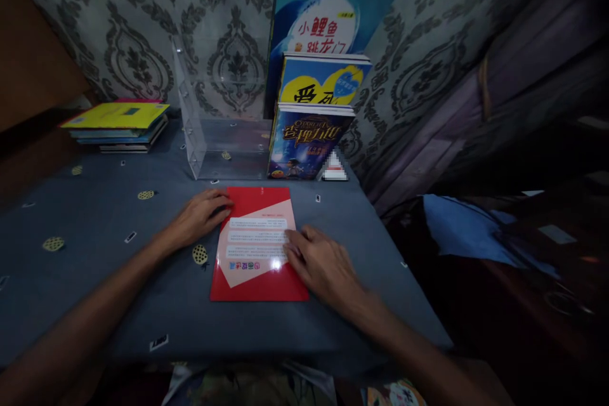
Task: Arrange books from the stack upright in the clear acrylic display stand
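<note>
Red booklet (259,247) lies flat at bench (95,266) centre, printed side up. Left hand (200,216) presses its upper-left edge, right hand (323,263) its right edge; both grips flat, fingers spread, clamping nothing, apparently steadying it. 3 books (311,139) stand behind.

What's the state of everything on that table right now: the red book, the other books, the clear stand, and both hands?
Red book: closed, flat on the tablecloth.
Left hand: open, fingers on the red book's left edge.
Right hand: open, flat on the book's right side.
Clear stand: upright, nothing in its left part.
Three upright books: closed, leaning toward the wall.
Book stack: closed, lying flat.
</note>
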A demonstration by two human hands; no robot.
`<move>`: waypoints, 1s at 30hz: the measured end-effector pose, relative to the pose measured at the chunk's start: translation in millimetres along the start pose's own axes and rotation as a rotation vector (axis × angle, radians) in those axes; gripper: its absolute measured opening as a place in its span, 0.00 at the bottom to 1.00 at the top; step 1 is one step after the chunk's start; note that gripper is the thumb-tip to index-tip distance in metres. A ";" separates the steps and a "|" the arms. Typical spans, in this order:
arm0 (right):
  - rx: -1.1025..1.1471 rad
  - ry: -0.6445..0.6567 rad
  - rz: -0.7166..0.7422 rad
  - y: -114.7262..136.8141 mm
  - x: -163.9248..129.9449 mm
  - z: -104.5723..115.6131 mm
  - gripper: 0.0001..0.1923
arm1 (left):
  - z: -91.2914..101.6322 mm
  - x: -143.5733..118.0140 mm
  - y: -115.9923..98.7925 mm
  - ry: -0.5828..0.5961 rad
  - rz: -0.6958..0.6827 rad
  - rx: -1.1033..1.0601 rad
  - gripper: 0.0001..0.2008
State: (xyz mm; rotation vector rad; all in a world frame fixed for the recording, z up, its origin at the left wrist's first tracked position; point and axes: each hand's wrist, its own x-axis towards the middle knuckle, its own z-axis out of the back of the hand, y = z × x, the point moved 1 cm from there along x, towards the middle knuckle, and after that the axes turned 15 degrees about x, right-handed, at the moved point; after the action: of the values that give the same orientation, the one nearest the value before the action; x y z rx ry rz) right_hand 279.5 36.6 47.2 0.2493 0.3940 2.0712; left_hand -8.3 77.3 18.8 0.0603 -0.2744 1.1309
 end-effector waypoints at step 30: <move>0.347 -0.180 0.164 -47.4 76.3 -20.3 0.21 | -3.0 16.5 -24.5 0.115 0.051 0.310 0.20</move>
State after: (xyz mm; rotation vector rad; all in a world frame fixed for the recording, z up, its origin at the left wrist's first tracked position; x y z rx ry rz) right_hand 272.1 121.3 11.9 0.6908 0.6393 2.1091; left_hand 20.8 82.0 22.2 0.2626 0.0037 1.2159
